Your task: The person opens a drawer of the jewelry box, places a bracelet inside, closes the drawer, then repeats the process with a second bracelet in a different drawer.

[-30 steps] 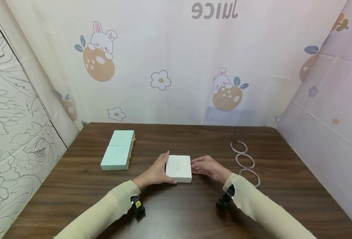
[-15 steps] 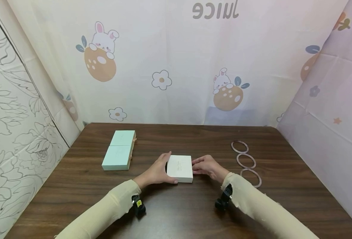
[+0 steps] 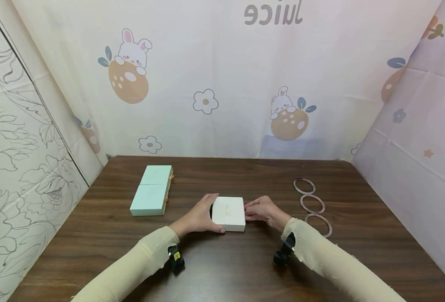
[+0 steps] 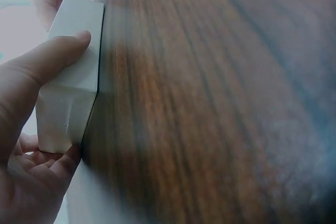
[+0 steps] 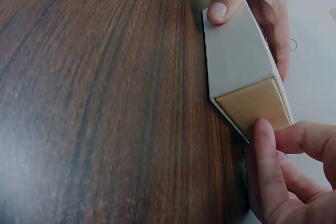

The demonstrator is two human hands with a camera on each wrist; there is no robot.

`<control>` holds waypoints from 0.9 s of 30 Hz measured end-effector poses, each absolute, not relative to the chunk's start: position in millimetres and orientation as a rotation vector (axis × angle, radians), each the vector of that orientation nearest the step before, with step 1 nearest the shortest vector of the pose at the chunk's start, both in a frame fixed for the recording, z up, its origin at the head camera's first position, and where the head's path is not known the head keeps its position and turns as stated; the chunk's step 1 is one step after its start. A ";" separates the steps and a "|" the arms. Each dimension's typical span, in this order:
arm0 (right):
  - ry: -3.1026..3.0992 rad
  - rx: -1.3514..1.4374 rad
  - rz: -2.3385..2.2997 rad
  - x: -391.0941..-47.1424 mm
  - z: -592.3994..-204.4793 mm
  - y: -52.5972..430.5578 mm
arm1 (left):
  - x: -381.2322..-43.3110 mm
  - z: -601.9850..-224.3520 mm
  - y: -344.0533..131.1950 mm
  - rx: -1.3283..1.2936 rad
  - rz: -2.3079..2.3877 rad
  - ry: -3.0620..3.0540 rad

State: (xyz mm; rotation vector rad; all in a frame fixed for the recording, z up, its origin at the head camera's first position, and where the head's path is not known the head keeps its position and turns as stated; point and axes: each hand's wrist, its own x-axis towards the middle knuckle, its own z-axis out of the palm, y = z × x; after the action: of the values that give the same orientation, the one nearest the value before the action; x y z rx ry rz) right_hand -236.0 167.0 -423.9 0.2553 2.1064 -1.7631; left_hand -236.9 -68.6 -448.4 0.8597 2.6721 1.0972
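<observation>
The white box (image 3: 228,213) lies flat on the brown wood-grain worktop (image 3: 237,268), printed face upward, positioned between the two hands. The left hand (image 3: 197,216) grips the box from its left end: the fingers are set wide, with the thumb pressed against the near side wall and the other fingers reaching round to the far side. The right hand (image 3: 265,209) is located at the opposite end, where a gold end panel (image 5: 257,106) sits within the white outer walls. Its thumb and index finger are narrow, their tips close together at this panel; whether they pinch any part of it cannot be told. Two mint-green boxes (image 3: 148,200) lie end to end at the left of the worktop, well apart from the white box, with small tan tabs projecting from their right sides. Three pale purple rings (image 3: 312,203) lie in a row to the right of the right hand; the nearest ring is partly covered by the right sleeve (image 3: 332,256). A small black device (image 3: 176,260) is fitted at the left wrist. Behind the worktop hangs a pale curtain (image 3: 226,54) printed with rabbits, orange fruit and flowers.
</observation>
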 end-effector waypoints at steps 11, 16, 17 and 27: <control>2.087 0.224 -1.806 -232.6 -423.1 174.2 | -238.0 -449.8 -69.0 0.863 1.074 2.684; 2.093 0.252 -1.793 -232.1 -423.1 176.3 | -238.6 -450.8 -68.6 0.868 1.065 2.678; 2.092 0.253 -1.794 -231.9 -423.2 176.6 | -238.4 -450.9 -68.5 0.868 1.066 2.676; 2.102 0.258 -1.795 -231.6 -421.9 179.3 | -236.3 -447.4 -69.0 0.855 1.071 2.679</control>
State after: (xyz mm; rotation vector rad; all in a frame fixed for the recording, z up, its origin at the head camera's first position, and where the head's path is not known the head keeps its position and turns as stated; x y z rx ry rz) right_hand -231.6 179.3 -421.9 0.2579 2.1017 -1.7953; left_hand -236.3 -69.0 -447.4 0.8551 2.6794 1.0707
